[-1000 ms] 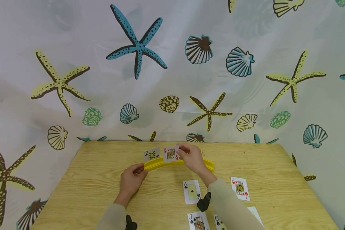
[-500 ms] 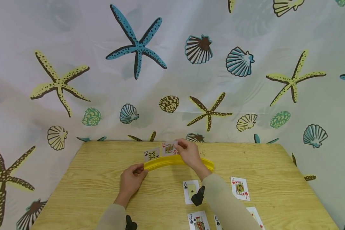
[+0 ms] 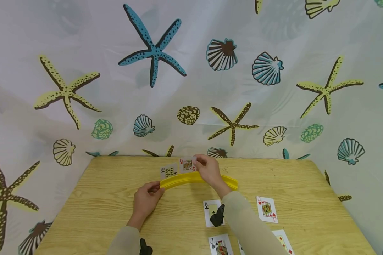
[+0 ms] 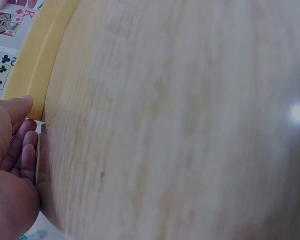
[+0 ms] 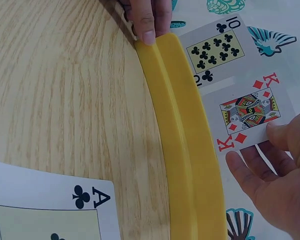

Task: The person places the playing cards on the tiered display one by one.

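A curved yellow card holder [image 3: 180,179] lies across the far half of the table. My left hand [image 3: 146,199] pinches its left end, thumb on top in the left wrist view. The ten of clubs [image 5: 216,50] stands in the holder near that end, leaning slightly. Beside it the king of diamonds [image 3: 187,165] stands upright, its lower edge at the holder's back. My right hand [image 3: 210,173] pinches the king's right side between thumb and fingers [image 5: 247,170]. A narrow gap separates the two cards in the head view.
Face up on the table nearer the body lie the ace of clubs [image 3: 208,214], the jack of spades [image 3: 221,246], the jack of hearts [image 3: 267,209] and a diamond card [image 3: 283,241]. The right sleeve [image 3: 247,219] passes over this area. A patterned curtain [image 3: 191,88] hangs behind the table.
My right hand has moved the king of diamonds up and back, from in front of the holder to its rear side. During the last half second it barely moves. The left hand stays put.
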`<state>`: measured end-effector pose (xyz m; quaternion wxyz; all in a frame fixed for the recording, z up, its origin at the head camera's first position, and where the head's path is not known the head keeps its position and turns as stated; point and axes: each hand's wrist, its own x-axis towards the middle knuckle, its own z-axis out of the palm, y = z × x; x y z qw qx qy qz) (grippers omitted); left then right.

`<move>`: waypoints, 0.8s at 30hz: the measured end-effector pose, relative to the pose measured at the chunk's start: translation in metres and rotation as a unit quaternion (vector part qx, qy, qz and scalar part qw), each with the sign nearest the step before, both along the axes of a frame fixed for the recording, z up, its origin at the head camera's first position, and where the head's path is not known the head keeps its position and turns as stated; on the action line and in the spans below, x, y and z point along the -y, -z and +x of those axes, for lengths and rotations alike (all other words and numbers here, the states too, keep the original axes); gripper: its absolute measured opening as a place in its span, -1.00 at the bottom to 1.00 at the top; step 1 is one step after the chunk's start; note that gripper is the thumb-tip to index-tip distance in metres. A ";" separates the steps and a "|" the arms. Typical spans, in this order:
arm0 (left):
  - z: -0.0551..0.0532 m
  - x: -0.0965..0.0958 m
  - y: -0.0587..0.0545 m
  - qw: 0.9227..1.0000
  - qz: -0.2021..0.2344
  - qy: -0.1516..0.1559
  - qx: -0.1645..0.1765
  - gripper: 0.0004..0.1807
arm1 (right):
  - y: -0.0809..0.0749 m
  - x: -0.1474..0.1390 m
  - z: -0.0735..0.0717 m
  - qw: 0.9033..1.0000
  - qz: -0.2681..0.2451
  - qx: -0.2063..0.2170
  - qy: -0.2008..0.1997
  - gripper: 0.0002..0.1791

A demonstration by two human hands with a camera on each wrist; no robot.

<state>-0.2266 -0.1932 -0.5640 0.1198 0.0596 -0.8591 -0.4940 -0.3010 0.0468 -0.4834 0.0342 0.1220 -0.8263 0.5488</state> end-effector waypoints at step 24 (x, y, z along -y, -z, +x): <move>-0.002 0.000 0.000 1.000 -0.012 -0.003 0.007 -0.62 | 0.012 0.002 -0.005 1.000 0.009 0.019 0.012 -0.72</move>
